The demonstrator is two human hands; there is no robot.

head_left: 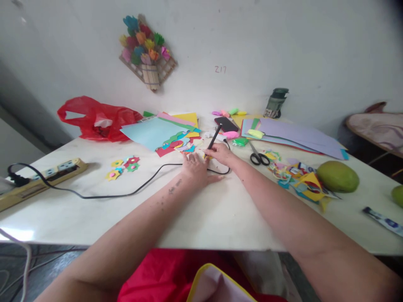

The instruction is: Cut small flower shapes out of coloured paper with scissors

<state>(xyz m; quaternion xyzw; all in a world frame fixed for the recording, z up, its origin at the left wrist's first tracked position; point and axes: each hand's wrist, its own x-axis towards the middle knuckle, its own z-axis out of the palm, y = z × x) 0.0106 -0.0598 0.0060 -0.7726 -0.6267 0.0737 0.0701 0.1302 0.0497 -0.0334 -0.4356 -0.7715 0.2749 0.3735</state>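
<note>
Bench [94,222], white top, spans the frame's middle. Upper left: red bag [100,119]. Left: power strip [47,178]. Center right: scissors [259,158]. Right: green fruit [338,176], paper scraps [299,178].

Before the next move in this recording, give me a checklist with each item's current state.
1. Right hand grips the black pen: ok.
2. Left hand down at the work spot: ok.
3. Pen tip touching paper: cannot tell, too small.
4. Black cable clear of the hands: not ok, it runs right beside them.
5. Scissors lying apart from both hands: ok.
6. Paper flowers apart from the scraps: ok.
</note>
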